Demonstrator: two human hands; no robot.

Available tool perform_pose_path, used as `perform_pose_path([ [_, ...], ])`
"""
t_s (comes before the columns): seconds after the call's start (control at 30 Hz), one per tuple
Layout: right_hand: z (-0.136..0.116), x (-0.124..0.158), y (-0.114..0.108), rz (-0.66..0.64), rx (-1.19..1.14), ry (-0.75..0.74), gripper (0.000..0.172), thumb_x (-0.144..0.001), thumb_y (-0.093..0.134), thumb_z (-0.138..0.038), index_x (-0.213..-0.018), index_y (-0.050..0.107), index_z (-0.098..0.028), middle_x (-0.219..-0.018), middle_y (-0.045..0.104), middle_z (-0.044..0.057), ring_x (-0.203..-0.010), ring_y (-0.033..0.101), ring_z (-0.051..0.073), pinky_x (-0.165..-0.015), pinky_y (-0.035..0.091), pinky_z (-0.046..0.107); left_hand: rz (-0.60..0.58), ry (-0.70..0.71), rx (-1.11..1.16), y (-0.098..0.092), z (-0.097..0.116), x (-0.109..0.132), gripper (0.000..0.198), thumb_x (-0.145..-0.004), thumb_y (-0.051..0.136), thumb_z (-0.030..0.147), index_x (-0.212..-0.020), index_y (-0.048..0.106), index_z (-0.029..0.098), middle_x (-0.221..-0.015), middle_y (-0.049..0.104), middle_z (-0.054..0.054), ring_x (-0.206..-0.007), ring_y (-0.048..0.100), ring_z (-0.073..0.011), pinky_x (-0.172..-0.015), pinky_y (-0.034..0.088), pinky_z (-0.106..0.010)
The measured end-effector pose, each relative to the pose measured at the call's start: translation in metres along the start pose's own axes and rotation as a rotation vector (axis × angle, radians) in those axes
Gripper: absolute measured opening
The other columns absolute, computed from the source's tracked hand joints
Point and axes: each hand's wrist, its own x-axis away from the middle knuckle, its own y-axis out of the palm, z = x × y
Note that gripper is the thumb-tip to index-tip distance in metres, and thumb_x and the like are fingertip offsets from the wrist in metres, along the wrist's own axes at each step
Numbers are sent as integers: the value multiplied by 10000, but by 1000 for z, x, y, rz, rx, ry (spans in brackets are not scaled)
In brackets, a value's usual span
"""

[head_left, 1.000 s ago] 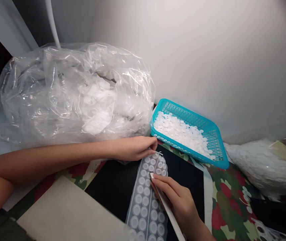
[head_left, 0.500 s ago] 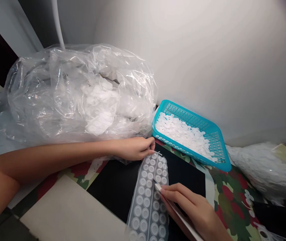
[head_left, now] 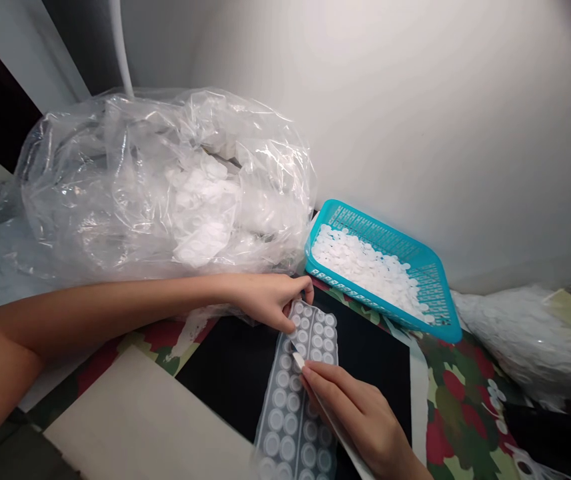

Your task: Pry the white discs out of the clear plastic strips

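Observation:
A long translucent moulded plastic sheet (head_left: 290, 423) with rows of white round pieces lies lengthwise on a black mat (head_left: 230, 370). At its far left corner is my left hand (head_left: 270, 300), the thumb down on the sheet's edge and the index finger bent beyond the corner. My right hand (head_left: 360, 413) is closed round a white-handled craft knife (head_left: 299, 361) with a thin pointed tip. That tip touches or hovers just over the round pieces below my left thumb; I cannot tell which. My right hand covers part of the sheet's right side.
Behind the mat stands a turquoise basket (head_left: 383, 313) holding many small white discs. A big clear plastic bag (head_left: 90, 193) fills the back left. Another filled bag (head_left: 530, 340) lies at right. Beige cardboard (head_left: 150, 427) lies front left, on a camouflage-patterned cloth (head_left: 458, 400).
My left thumb has come away from the fingers, down onto the sheet's left edge. My right hand has moved the craft knife left and slightly up, from the middle seam to the left rows.

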Motion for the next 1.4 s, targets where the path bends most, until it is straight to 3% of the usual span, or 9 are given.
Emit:
perform_pose_path([
  [0.27, 0, -2, -1, -5, 46, 23, 300, -963, 396, -165, -1114, 655, -150, -1061, 707, 120, -949, 692, 208, -783, 576, 209, -20, -30, 58, -2, 3, 0, 434, -730, 619, 219, -1107, 405, 193, -688, 560, 39, -592, 535, -137, -497, 380, -222],
  [0.57, 2, -6, 5, 165, 120, -117, 270, -891, 517, -62, -1134, 632, -88, -1008, 711, 163, -835, 710, 191, -652, 581, 221, -124, 61, 398, 4, -5, -4, 379, -709, 657, 195, -1013, 429, 205, -755, 556, 52, -662, 501, -106, -590, 407, -220],
  [0.8, -8, -6, -6, 181, 48, -88, 224, -863, 574, -75, -1077, 633, -102, -934, 723, 126, -826, 709, 166, -678, 570, 186, 34, 38, 329, 4, -5, -4, 337, -710, 593, 155, -977, 396, 215, -721, 510, 57, -600, 491, -102, -485, 362, -194],
  [1.07, -14, -12, -11, 119, 51, -144, 229, -854, 559, -29, -1074, 620, -44, -917, 715, 161, -808, 706, 179, -618, 571, 192, -10, -20, 394, 5, -3, -5, 344, -706, 583, 140, -953, 360, 226, -788, 491, 57, -589, 575, -92, -449, 357, -167],
  [1.27, -11, -11, -10, 109, 88, -187, 201, -866, 540, -34, -1044, 631, -10, -906, 712, 199, -793, 712, 213, -566, 572, 223, -66, -2, 327, 8, -4, -5, 478, -655, 738, 249, -927, 346, 223, -638, 537, 75, -598, 598, -134, -482, 385, -186],
  [1.4, -12, -8, -9, 101, 104, -188, 208, -863, 551, -47, -1047, 642, -18, -932, 715, 193, -814, 712, 218, -581, 577, 229, -62, 19, 296, 9, -7, -5, 463, -679, 732, 286, -953, 364, 223, -623, 533, 74, -594, 594, -138, -478, 380, -193],
])
